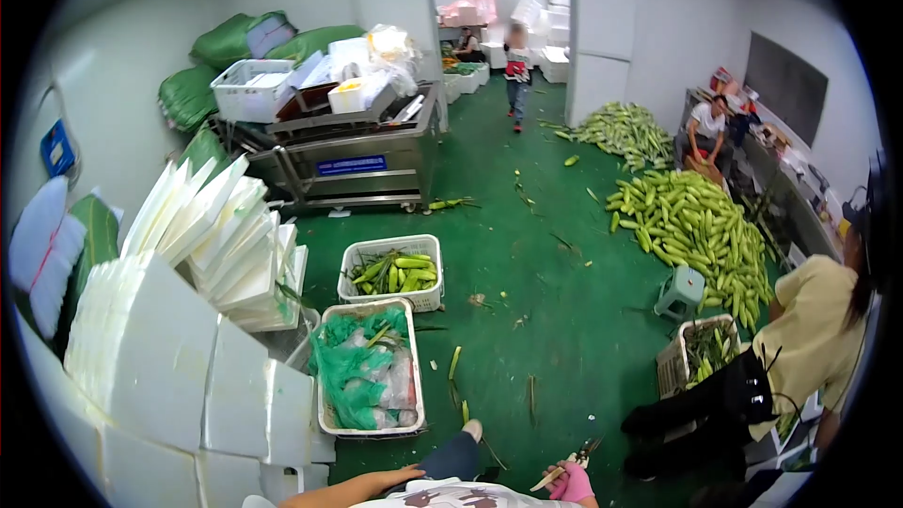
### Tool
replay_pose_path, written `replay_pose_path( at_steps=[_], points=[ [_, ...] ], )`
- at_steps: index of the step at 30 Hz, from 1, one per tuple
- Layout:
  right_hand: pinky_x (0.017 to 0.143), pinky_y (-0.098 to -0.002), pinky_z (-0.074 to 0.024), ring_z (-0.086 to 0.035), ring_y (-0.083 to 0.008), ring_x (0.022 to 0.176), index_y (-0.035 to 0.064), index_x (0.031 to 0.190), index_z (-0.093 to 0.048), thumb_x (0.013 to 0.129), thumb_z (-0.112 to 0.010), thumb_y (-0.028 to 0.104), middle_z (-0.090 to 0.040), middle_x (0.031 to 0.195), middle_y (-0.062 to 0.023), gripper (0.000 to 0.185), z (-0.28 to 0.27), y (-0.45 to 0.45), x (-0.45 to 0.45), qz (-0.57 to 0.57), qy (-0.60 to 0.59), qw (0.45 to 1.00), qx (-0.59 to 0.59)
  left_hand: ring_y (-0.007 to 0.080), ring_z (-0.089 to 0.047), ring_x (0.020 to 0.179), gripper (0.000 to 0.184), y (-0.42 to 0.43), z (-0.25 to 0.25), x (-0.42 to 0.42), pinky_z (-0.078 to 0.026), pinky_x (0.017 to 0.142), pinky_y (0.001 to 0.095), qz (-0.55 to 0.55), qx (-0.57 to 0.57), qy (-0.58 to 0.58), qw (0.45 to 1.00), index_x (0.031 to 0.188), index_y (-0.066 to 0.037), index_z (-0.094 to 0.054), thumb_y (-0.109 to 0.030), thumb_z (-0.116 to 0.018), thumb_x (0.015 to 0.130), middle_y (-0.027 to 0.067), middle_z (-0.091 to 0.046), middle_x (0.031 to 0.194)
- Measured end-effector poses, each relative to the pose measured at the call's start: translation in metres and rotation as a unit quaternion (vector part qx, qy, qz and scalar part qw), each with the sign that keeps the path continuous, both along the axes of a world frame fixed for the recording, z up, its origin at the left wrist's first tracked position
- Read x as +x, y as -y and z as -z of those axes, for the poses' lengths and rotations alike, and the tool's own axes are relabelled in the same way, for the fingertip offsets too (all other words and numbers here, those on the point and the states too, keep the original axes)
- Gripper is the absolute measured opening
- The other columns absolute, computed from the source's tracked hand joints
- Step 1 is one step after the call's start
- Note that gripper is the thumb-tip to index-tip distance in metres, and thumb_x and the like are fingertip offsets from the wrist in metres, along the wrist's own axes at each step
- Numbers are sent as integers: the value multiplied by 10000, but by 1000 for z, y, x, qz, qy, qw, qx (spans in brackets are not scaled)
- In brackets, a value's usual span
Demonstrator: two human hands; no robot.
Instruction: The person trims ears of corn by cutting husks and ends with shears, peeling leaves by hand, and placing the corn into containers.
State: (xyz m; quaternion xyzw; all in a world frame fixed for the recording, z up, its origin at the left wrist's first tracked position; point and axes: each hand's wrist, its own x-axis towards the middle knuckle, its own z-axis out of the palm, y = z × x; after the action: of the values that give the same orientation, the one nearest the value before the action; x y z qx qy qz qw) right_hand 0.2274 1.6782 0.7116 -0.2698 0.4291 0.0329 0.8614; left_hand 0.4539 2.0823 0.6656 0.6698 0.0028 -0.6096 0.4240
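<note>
At the bottom edge, my right hand (pixel 570 483) wears a pink glove. It is closed around what look like pruning shears (pixel 587 452), with a pale handle poking out on the left and the blades pointing up and away. My left hand (pixel 406 473) rests on my leg by the dark trousers (pixel 450 458); its fingers are too small and partly hidden to judge. Ahead stands a white crate (pixel 324 414) with green netting and clear plastic bags in it. Behind that, another white crate (pixel 435 299) holds green corn cobs (pixel 411 273).
Stacked foam boxes (pixel 150 348) rise on my left. A big corn pile (pixel 691 230) lies right, beside a stool (pixel 679 292) and a crate (pixel 672 367). One person (pixel 809 329) is close right, another (pixel 705 127) sits farther back. A child (pixel 518 71) stands near the doorway.
</note>
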Motion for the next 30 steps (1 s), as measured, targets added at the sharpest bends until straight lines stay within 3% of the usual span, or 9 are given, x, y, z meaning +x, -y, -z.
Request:
replay_pose_path(
  at_steps=[1,5,9,12,14,18,20,22,30],
  points=[
    [911,-550,-531,-633,-392,1025,52,1081,-522,922,-576,203,-630,1013,-164,226,12,7,6,97,-108,989,37,292,-434,1365,901,5,-1,13,-368,1116,394,25,2,0,1000,1511,20,-336,-598,-559,894,236,-377,1529],
    [831,-559,-558,-647,-379,907,63,960,-552,934,-553,230,-634,959,-171,169,1,13,10,204,-127,968,71,285,-460,1327,974,62,9,97,-422,1058,404,262,-7,27,965,1540,18,-268,-629,-571,879,250,-407,1502],
    [689,-481,-568,-662,-351,851,17,1048,-564,911,-609,205,-654,964,-202,237,31,29,23,298,-51,952,53,255,-626,1023,855,181,-135,184,-525,810,355,246,103,31,963,1521,-113,-378,-598,-631,864,139,-558,1373],
    [588,-448,-558,-665,-313,719,27,957,-582,924,-604,186,-646,807,-154,164,-2,73,74,284,-126,950,-41,256,-654,1013,606,254,-127,264,-531,820,378,-68,-131,-118,982,1476,-107,-390,-385,-583,973,132,-632,1245],
    [457,-434,-528,-634,-285,519,-25,943,-581,930,-582,227,-650,723,-143,253,0,107,91,171,-134,972,-89,249,-651,1052,559,310,-102,315,-529,833,391,-95,-177,-12,979,1465,-100,-369,-337,-561,996,147,-628,1246],
    [662,-408,-531,-649,-314,508,-93,983,-572,855,-597,392,-636,554,-208,502,-27,145,137,-53,-405,895,-179,176,-587,1113,470,344,20,386,-481,891,349,333,-97,240,907,1409,-123,-504,-323,-565,987,74,-625,1284],
    [687,-400,-532,-667,-288,570,-81,932,-612,836,-589,421,-663,587,-201,512,-40,152,150,-129,-424,890,-111,177,-590,1111,466,380,21,392,-484,892,349,429,-47,170,886,1399,-118,-513,-320,-573,983,81,-625,1277],
    [732,-392,-543,-688,-299,628,-22,659,-657,824,-578,408,-674,611,-214,468,-44,139,158,-114,-438,883,-127,179,-593,1109,461,417,23,409,-487,893,348,442,7,114,890,1388,-112,-522,-317,-582,979,89,-626,1270],
    [650,-444,-536,-662,-327,578,6,593,-669,830,-558,493,-662,618,-198,552,-7,62,177,17,-404,909,103,184,-605,1102,443,609,37,471,-498,896,347,347,76,36,934,1346,-90,-559,-306,-617,964,120,-628,1242]
  ],
)
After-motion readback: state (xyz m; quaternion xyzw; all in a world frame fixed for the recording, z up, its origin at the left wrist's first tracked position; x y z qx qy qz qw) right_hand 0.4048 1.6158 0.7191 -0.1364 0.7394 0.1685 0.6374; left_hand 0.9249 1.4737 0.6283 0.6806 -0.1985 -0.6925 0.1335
